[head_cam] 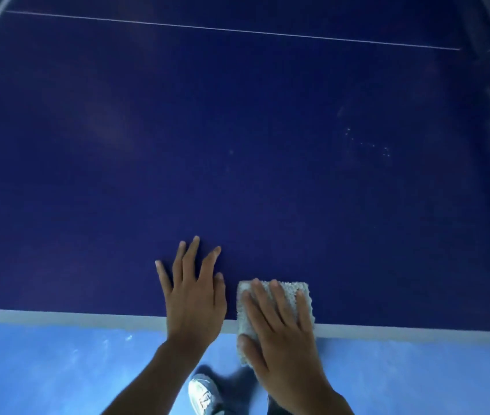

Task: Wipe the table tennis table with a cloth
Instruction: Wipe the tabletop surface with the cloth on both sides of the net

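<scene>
Looks early: right hand pressing flat, not clenched, on grey nubbly cloth at 6 o'clock edge of dark-blue table tennis table, left hand flat, empty; white specks at 2 o'clock unwiped.

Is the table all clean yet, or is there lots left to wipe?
Not yet. Close to the near edge the table looks clean, so that part may be done. Right now the right hand presses the cloth flat at that edge, and the left hand rests beside it. Little white specks farther out on the right are not wiped yet.
</scene>
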